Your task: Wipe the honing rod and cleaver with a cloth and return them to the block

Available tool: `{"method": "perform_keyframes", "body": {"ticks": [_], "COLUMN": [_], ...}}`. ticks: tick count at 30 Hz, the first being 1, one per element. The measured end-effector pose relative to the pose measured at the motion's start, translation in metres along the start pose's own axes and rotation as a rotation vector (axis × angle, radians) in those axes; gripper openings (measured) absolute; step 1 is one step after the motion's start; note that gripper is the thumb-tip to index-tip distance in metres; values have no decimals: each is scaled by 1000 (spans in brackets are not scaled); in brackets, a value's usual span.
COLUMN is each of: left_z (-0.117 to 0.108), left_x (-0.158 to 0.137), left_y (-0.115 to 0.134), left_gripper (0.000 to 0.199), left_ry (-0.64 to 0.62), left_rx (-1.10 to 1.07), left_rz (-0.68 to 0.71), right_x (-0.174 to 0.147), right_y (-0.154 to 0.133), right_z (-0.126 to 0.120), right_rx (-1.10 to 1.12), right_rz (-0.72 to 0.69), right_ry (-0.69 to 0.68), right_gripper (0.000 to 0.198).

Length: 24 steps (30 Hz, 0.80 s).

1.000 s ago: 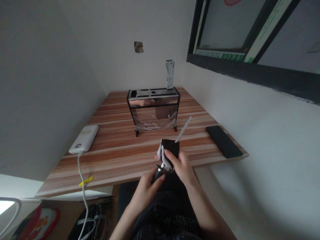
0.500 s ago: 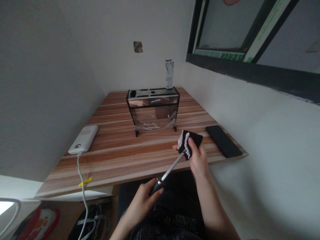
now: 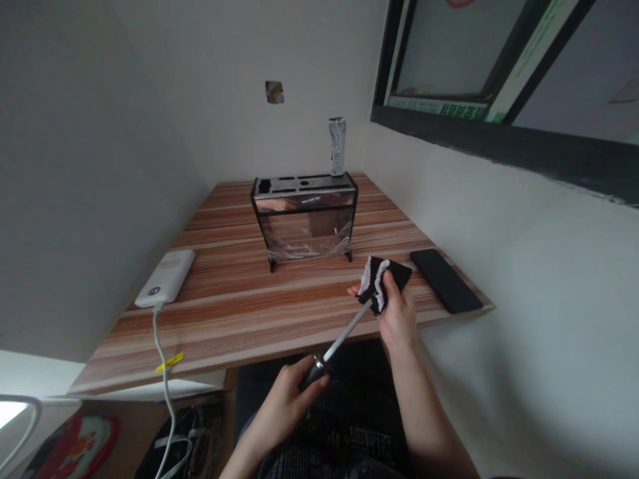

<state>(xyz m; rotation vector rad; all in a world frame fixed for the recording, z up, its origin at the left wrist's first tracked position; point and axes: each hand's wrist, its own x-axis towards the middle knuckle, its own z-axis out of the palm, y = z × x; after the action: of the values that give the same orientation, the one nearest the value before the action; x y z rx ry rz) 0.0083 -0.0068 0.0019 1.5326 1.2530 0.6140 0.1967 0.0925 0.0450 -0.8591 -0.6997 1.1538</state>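
Head view: at the left of the frame a white power bank [image 3: 166,278] lies on the counter [image 3: 214,319], its pale cable [image 3: 156,332] running down past a yellow strip [image 3: 172,361] and over the near edge. Farther right, at the bottom centre, the left hand [image 3: 292,391] has its fingers wrapped round a dark handle [image 3: 312,374], just below the bright collar. Above it, mid-frame, a black-framed slotted block [image 3: 302,219] stands well apart from both hands, with a wrapped upright piece [image 3: 338,146] on its right end.

From the collar, the metal rod [image 3: 345,338] runs straight on a slant, its long axis climbing from lower left to upper right across the counter's near edge. It meets the lower left side of a folded black cloth [image 3: 373,278] with white edging, right of centre. The far tip is hidden there; whether the cloth encloses it fully cannot be told. The right hand [image 3: 398,318] grips that cloth, thumb on top, with other fingertips showing at its left side. Thus the left hand is nearer the handle end, the right nearer the covered end. Beyond, at the right, a black phone [image 3: 446,281] lies flat near the cloth, untouched.
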Motion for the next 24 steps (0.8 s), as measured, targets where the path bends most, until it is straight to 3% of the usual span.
{"method": "perform_keyframes", "body": {"ticks": [7,12,14,18,24], "left_z": [4,-1,-3,-4,-2], "left_x": [17,28,30,31,28], "left_y": [8,16,18,17,13], "left_gripper": [32,33,33,36,37], "left_ry": [138,207,223,231,224], "left_rx": [-53,-151,-165,-135,-126], "left_rz": [39,81,101,76,51], "right_x": [-21,-33,-34,-33,-35], "right_y": [18,16,14,16,27], "right_z": [12,23,26,27,23], "right_rx": [-157,-282,-292,-294,-236], "right_rz": [98,146,137,163,212], "right_ry": [-231,-548,-616,-643,-580], "right_gripper": [36,33,32,32,33]}}
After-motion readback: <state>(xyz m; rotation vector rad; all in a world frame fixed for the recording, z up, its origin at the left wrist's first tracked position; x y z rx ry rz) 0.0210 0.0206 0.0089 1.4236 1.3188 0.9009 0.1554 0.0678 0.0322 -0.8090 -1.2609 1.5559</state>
